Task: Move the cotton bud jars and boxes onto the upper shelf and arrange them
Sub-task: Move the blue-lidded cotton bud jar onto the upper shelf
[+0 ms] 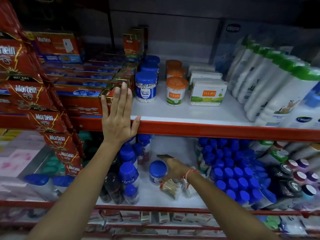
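Right hand reaches for the last blue-lid jar on the lower shelf; left hand steadies at the upper shelf.

Head view: at about 6 o'clock, the right hand point(173, 168) is spread open around the small blue-lid jar point(157, 172), fingers beside it, not yet closed, so it holds nothing. I think the fingers should wrap the jar's body below the lid and lift straight up, away from the loose packets of buds point(170, 187) lying just beside it. The left hand point(119, 115) lies flat and open against a red carton point(110, 94) at 9 o'clock, thumb on the red edge of the upper shelf point(207, 129). On that shelf, toward 12 o'clock, blue-lid jars point(146, 87), orange-lid jars point(176, 91) and white boxes point(207, 92) stand in neat rows. The jar's place is probably before the blue row.
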### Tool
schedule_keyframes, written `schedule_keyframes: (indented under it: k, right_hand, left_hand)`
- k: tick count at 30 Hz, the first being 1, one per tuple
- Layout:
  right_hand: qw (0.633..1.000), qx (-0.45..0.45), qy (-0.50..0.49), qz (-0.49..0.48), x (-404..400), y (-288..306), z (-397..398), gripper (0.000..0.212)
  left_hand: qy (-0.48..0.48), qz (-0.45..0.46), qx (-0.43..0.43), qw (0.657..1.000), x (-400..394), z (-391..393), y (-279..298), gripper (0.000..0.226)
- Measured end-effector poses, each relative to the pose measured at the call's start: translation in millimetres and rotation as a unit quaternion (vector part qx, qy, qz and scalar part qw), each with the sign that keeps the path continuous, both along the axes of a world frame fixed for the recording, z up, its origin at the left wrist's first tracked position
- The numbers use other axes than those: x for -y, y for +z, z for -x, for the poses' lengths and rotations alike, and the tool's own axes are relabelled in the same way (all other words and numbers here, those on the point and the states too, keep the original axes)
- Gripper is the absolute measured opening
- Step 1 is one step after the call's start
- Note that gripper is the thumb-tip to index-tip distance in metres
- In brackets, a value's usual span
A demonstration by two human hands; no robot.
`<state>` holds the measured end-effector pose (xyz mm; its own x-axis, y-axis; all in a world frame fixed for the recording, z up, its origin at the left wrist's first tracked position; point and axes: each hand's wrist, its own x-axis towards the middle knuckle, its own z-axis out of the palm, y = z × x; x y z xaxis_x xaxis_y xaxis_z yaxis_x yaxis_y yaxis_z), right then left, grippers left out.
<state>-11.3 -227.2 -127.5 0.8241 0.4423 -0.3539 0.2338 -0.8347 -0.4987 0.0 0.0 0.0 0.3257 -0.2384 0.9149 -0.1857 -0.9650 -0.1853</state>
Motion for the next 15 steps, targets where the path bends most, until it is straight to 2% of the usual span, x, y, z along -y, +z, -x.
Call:
schedule_keyframes:
  k: [4, 10, 15]
  right_hand:
    - [0.993, -0.084, -0.064, -0.056, 3.3, -17.0, -0.3, 0.096]
    - [0.985, -0.022, -0.091, -0.143, 5.2, -26.7, -3.9, 0.082]
    - [0.958, -0.016, -0.139, -0.249, 14.5, 15.4, 12.1, 0.072]
  left_hand:
    - [0.009, 0.002, 0.026, 1.0, 3.2, 1.0, -2.2, 0.067]
    - [0.006, -0.005, 0.029, 1.0, 0.1, -3.1, -2.9, 0.067]
    - [0.008, -0.003, 0.032, 0.999, 1.6, -2.6, -2.1, 0.067]
